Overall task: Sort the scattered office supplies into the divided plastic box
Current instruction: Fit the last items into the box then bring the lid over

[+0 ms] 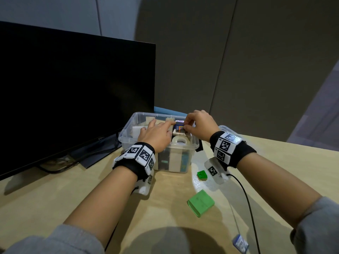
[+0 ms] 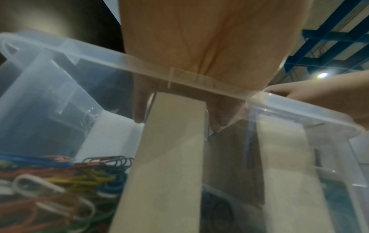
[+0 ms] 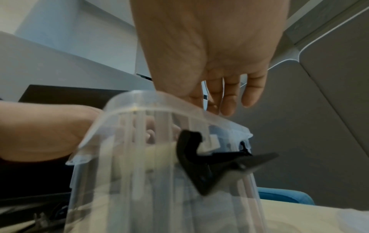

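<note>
Clear glossy plastic box (image 1: 126, 136); matt cardboard dividers (image 2: 165, 157); coated wire paper clips (image 2: 60, 178); matt wood-grain desk (image 1: 55, 198); green matt plastic case (image 1: 200, 202).

Counted: one clear box (image 1: 128, 133), one tape roll (image 1: 180, 139) inside, two green items (image 1: 200, 202) on the desk near its front edge, one monitor (image 1: 73, 92), two hands (image 1: 156, 132), paper clips (image 2: 60, 178) too tangled to count.
</note>
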The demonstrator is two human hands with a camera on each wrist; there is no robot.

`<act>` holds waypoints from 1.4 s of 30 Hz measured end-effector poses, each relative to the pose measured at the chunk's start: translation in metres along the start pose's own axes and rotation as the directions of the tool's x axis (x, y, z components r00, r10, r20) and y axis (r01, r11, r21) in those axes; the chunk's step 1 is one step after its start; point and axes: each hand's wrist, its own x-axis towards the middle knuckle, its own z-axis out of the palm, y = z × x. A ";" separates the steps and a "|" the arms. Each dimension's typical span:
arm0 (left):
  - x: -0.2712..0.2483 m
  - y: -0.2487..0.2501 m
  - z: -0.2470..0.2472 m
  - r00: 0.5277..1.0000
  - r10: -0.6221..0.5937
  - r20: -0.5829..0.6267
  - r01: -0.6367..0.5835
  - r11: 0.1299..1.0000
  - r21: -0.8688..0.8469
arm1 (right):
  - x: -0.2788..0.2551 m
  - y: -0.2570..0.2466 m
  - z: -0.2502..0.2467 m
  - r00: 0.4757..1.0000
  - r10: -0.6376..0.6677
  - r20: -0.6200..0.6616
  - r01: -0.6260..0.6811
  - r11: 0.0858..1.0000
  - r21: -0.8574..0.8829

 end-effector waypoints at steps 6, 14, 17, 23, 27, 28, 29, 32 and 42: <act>0.001 -0.001 0.000 1.000 0.015 0.018 -0.016 1.000 0.026 | -0.004 0.000 0.000 0.998 0.009 0.065 -0.007 1.000 -0.024; 0.002 0.005 -0.008 0.994 0.006 0.106 -0.020 0.991 0.132 | -0.005 0.002 -0.011 0.999 0.014 0.041 -0.014 1.000 -0.010; 0.007 0.017 -0.016 0.983 0.063 0.173 -0.107 0.961 0.255 | -0.008 0.004 -0.015 0.992 0.016 0.122 -0.018 1.000 0.013; 0.012 0.030 -0.015 0.990 0.077 0.117 -0.110 0.945 0.307 | -0.013 0.001 -0.010 0.993 0.027 0.114 -0.036 0.997 0.073; 0.013 0.029 -0.014 0.995 0.065 0.081 -0.086 0.957 0.278 | -0.018 0.000 -0.009 0.994 0.000 0.109 -0.007 0.998 0.059; 0.014 0.028 -0.014 0.995 0.061 0.081 -0.080 0.962 0.260 | -0.018 -0.001 -0.009 0.993 -0.004 0.116 -0.003 0.998 0.066; 0.015 0.028 -0.014 0.995 0.057 0.082 -0.075 0.966 0.247 | -0.019 -0.001 -0.010 0.991 -0.005 0.133 -0.005 0.997 0.072; 0.015 0.025 -0.011 0.994 0.039 0.098 -0.059 0.977 0.206 | -0.020 -0.001 -0.012 0.986 -0.006 0.165 -0.006 0.997 0.072; 0.011 0.019 -0.003 0.993 0.067 0.102 -0.077 0.993 0.094 | -0.017 -0.006 -0.011 0.990 0.032 0.139 -0.022 0.997 -0.072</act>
